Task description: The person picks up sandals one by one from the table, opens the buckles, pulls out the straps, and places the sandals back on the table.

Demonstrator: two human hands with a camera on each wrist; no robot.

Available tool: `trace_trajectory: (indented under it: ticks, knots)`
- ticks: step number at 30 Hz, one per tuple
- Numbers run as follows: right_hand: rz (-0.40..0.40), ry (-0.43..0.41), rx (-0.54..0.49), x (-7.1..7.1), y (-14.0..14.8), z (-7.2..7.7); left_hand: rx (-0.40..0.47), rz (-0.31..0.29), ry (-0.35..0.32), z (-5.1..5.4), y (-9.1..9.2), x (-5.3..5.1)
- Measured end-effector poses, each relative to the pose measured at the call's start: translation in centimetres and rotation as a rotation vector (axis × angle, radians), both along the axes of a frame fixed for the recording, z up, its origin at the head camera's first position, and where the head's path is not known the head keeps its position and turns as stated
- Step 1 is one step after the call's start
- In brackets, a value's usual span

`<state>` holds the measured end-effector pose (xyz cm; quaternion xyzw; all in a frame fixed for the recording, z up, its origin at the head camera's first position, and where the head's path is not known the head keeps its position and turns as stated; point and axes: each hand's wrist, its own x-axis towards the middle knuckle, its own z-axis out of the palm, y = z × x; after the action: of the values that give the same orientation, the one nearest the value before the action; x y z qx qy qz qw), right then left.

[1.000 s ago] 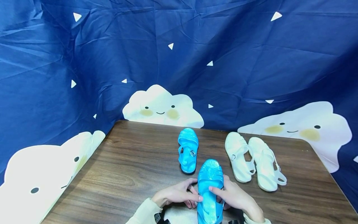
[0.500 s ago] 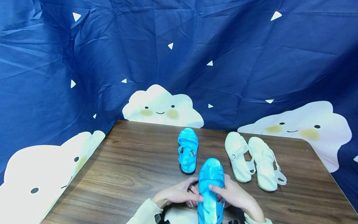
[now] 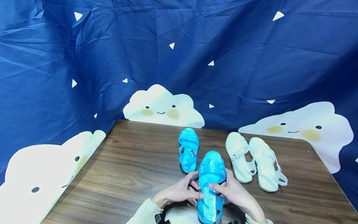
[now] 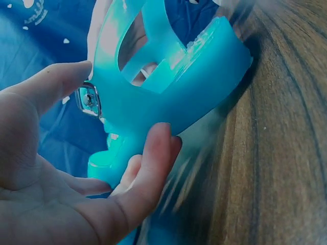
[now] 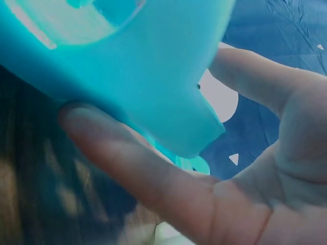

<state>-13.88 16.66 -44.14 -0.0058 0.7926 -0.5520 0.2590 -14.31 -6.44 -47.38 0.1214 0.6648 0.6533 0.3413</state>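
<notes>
Holding the blue sandal (image 3: 206, 185) in front of you at the near side of the desk (image 3: 134, 155), you have it gripped from both flanks. Your left hand (image 3: 180, 190) takes the left side and your right hand (image 3: 236, 191) the right, each with its thumb on the upper side and fingers against the side or underside. The long axis runs away from you — toe toward the far edge, heel toward your body — with hardly any slant.

The relation that counts is to the other blue sandal (image 3: 188, 147), which lies just beyond the held one and to its left. Its toe points away too, so the two axes run almost parallel. Your left hand is nearer to it, fingertips close by its heel; your right hand is nearer the two white sandals (image 3: 239, 160), side by side off to the right. In the left wrist view, the buckle (image 4: 89, 99) sits right by your thumb.

Whether the held heel touches the desk or hangs just above it, you can't be sure — the wrist views are too tight to settle it.
</notes>
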Motion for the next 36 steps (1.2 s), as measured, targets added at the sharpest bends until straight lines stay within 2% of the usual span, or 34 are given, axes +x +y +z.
trace_trajectory:
  ticks: [6, 13, 18, 26, 36]
  knots:
    - [-0.038, 0.008, -0.038, 0.0, -0.2, 0.7, 0.011, 0.015, 0.030, 0.4, -0.1, 0.1]
    - [-0.079, 0.034, 0.020, -0.1, -0.4, 0.8, -0.007, 0.043, 0.076, 0.7, -0.1, 0.1]
    - [-0.085, 0.034, 0.022, 0.0, -0.4, 1.2, -0.012, 0.065, 0.088, 0.9, -0.2, 0.1]
    - [-0.118, 0.016, -0.045, -0.1, -0.6, 1.7, -0.012, 0.074, 0.101, 1.4, -0.4, 0.0]
    - [-0.120, 0.059, -0.106, -0.1, -0.7, 1.8, -0.022, 0.064, 0.145, 2.2, -1.4, -0.2]
